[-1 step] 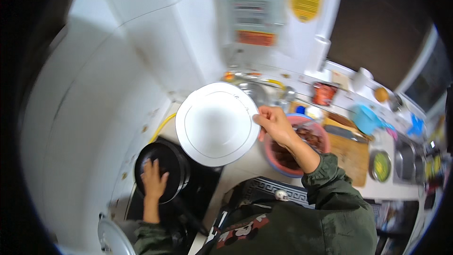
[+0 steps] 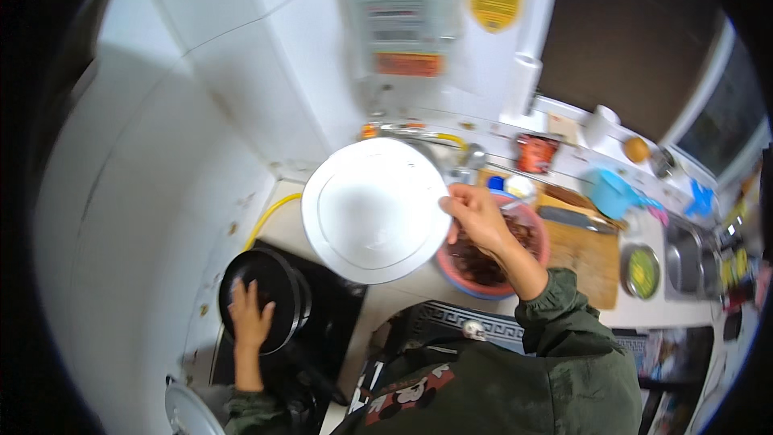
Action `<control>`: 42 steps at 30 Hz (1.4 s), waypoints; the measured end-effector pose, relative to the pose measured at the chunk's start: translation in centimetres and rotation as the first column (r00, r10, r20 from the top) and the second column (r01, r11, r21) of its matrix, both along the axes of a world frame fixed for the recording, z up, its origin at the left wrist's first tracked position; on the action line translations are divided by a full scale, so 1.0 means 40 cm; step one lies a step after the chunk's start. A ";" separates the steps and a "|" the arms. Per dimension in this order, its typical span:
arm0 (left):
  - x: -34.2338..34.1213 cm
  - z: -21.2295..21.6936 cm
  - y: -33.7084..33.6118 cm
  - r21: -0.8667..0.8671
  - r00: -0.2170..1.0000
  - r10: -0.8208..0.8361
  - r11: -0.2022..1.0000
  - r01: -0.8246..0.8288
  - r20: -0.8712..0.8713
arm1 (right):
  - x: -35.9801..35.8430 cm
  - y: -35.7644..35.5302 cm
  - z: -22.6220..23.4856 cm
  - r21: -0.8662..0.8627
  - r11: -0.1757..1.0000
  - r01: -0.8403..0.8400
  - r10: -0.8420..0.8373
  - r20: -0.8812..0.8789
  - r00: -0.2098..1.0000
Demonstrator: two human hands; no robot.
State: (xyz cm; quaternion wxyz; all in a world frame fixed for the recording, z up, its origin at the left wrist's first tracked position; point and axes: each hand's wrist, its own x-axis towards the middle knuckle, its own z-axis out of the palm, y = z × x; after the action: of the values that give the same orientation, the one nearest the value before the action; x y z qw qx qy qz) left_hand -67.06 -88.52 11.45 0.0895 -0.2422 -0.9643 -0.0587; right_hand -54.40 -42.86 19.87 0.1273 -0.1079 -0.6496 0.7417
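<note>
Slightly rightward over the counter (image 2: 403, 296), nearer the pink basin (image 2: 543, 246), the white plate (image 2: 374, 213) has moved. At the counter's left back corner curves a yellow hose (image 2: 270, 217); before it, a black pan (image 2: 283, 306) sits at the left edge of the stove (image 2: 334, 296). The plate blocks sight of some counter behind it. Further right come the basin with brown pieces, a knife (image 2: 573, 219) on the board (image 2: 581, 270), then a metal bowl (image 2: 626, 272) near the sink (image 2: 684, 263) at the right end. Pan and plate are round, dark and glossy white respectively; the board is wooden. Spread fingers of the left hand (image 2: 252, 318) reach over the pan, contact unclear. Right thumb and fingers pinch the plate's right rim, so it hangs just left of the right hand (image 2: 477, 216), between stove and basin.
</note>
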 end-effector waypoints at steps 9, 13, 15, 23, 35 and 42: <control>0.203 0.296 0.383 0.408 0.888 -0.271 0.907 0.106 0.371 | 0.762 0.443 -0.252 0.103 0.633 0.767 -0.774 0.053 0.632; 0.273 0.240 0.619 0.438 0.783 -0.420 0.874 0.211 0.459 | 0.949 0.516 -0.439 0.150 0.571 0.807 -0.820 0.159 0.550; 0.301 0.167 0.713 0.385 0.752 -0.470 0.870 0.307 0.463 | 0.976 0.527 -0.488 0.125 0.603 0.788 -0.788 0.243 0.565; 0.407 -0.073 0.936 0.547 0.690 -0.459 0.830 0.108 0.560 | 0.986 0.549 -0.581 0.037 0.645 0.763 -0.704 0.419 0.574; 0.395 -0.220 1.015 0.718 0.491 -0.529 0.576 -0.390 0.692 | 0.459 0.547 -0.272 0.925 0.328 0.193 -0.321 -0.083 0.943; 0.379 -0.243 1.045 0.659 0.327 -0.599 0.493 -0.568 0.731 | 0.119 0.546 -0.332 0.900 -0.158 -0.407 -0.077 0.400 0.913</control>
State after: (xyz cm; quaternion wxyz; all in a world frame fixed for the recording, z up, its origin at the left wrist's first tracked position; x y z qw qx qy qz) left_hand -51.89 -46.74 1.74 -0.3806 -0.0876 -0.6371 -0.6645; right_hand -49.65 -21.02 6.60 -0.0415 -0.0067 -0.9989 -0.0213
